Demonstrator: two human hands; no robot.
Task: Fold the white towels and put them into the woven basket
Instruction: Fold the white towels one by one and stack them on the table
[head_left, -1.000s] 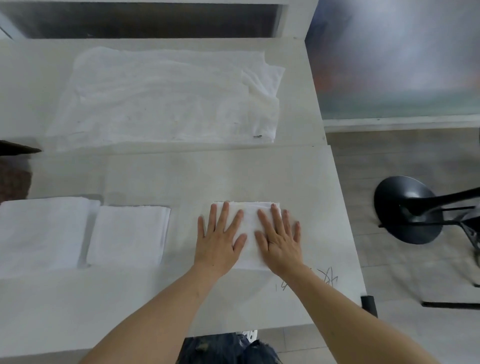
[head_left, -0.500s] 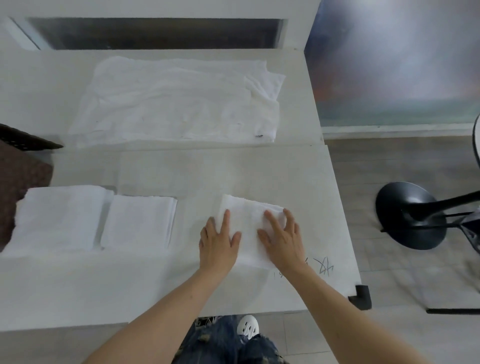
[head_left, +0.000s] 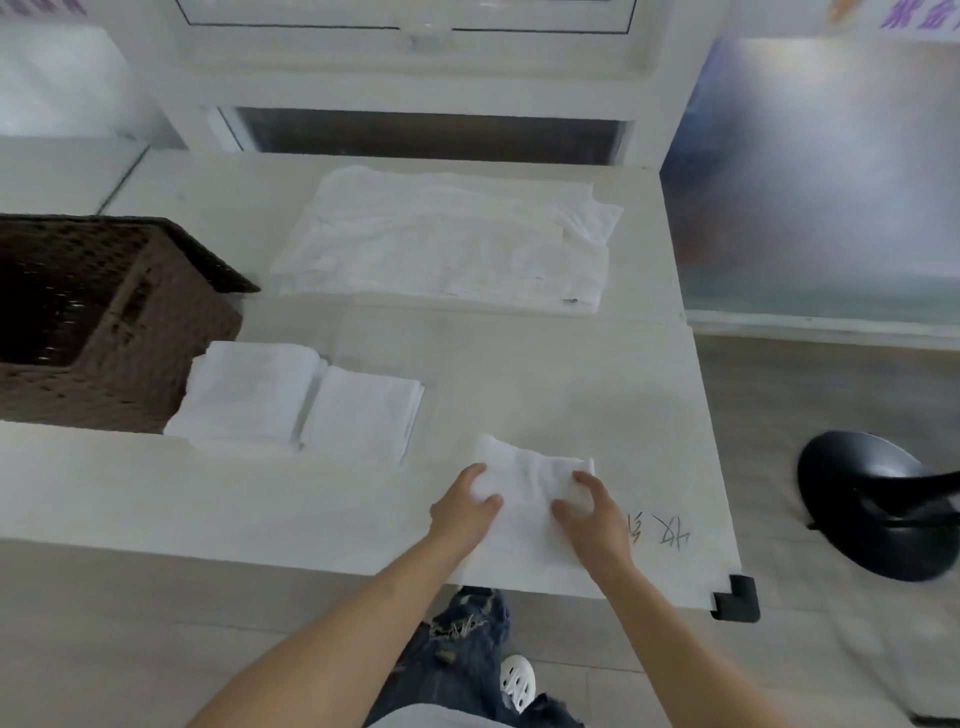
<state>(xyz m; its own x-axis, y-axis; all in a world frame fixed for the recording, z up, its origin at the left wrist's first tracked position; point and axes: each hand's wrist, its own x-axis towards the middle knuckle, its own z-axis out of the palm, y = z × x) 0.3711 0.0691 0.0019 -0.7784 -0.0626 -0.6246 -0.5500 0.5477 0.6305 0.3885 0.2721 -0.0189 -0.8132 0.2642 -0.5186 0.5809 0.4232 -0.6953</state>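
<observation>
So both hands are grabbing the small folded white towel (head_left: 530, 483) near the front edge of the pale grey table (head_left: 519, 364). The left hand (head_left: 462, 512) has its fingers curled over the towel's left side and the right hand (head_left: 589, 512) is bunched on the right side, so the cloth is crumpled up between them, not lying flat. Whether it's lifted off the table or just scrunched, can't tell.

Just right of the grip there's some black scribbled writing (head_left: 662, 530) on the tabletop. Up and left of the hands sit two neatly folded white towels (head_left: 301, 400) side by side, touching each other. Left of those, right up against them, is the dark brown woven basket (head_left: 104, 322); its inside looks dark. Straight ahead, well beyond the grip, a big rumpled white towel (head_left: 447, 239) is spread out flat.

Off to the right on the floor is a black round stool base (head_left: 872, 509), and a black rubber corner guard (head_left: 735, 600) caps the table's near right corner.
</observation>
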